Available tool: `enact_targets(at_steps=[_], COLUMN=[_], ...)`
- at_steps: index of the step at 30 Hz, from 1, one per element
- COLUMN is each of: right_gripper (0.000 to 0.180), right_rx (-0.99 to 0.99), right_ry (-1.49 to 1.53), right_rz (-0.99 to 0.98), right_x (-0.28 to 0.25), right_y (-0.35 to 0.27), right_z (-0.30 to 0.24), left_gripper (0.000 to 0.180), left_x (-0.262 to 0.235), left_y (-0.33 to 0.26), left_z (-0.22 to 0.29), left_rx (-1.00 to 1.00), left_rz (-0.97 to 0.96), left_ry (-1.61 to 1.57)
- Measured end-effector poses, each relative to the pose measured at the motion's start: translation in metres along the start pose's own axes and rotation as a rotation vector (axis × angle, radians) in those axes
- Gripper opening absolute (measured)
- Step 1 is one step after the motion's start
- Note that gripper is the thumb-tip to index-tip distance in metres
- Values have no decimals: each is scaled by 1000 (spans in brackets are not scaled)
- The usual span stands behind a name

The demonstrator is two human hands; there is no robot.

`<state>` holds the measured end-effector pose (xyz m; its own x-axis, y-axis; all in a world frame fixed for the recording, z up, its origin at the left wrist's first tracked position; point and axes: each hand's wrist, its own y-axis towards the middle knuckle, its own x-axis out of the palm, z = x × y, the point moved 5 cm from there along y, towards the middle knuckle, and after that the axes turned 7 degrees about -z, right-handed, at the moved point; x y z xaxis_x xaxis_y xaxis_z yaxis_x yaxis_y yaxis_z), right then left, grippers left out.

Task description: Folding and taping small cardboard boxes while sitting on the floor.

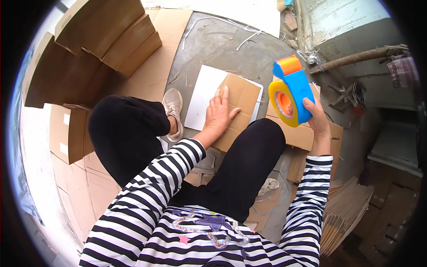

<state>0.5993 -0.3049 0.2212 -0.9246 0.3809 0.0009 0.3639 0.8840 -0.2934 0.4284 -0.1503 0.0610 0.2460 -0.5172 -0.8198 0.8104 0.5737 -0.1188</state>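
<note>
My left hand (218,115) lies flat with spread fingers on a brown folded cardboard piece (242,95). Beneath that cardboard, a white sheet (202,95) sticks out at the left and along the right edge. Raised to the right, my right hand (319,119) grips a blue and orange tape dispenser (299,84). A wide yellow roll of tape is mounted in it, with an orange hub. The dispenser is held up in the air, apart from the cardboard under my left hand.
Brown cartons (95,33) stand stacked at the far left, with a smaller carton (69,133) below them. More flat cardboard (296,133) lies beside my right knee. Bundled cardboard (349,211) is at the lower right. White straps (249,40) and scraps litter the concrete floor. A wooden pole (356,58) lies at the far right.
</note>
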Motion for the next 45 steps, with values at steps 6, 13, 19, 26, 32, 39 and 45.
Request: enact_targets(at_steps=[6, 13, 19, 26, 32, 39, 45], right_gripper=[62, 68, 68, 69, 68, 64, 61], right_rx=[321, 520, 539, 613, 613, 601, 637], right_ry=[-226, -340, -335, -327, -324, -364, -423], right_rz=[-276, -323, -305, -348, -342, -333, -344], right_x=[38, 38, 45, 43, 47, 58, 58], right_y=[90, 105, 114, 117, 118, 122, 129], right_z=[13, 31, 34, 38, 33, 22, 20], left_gripper=[84, 44, 42, 42, 28, 17, 15], left_x=[-1, -3, -11, -17, -12, -2, 18], left_y=[-1, 7, 59, 73, 79, 80, 79], left_z=[-2, -17, -46, -48, -52, -47, -60], left_rx=[28, 5, -293, -114, -90, -145, -228], left_rz=[83, 182, -132, -359, -319, -276, -28], left_ry=[-34, -560, -1677, -1659, -1618, -1751, -1742])
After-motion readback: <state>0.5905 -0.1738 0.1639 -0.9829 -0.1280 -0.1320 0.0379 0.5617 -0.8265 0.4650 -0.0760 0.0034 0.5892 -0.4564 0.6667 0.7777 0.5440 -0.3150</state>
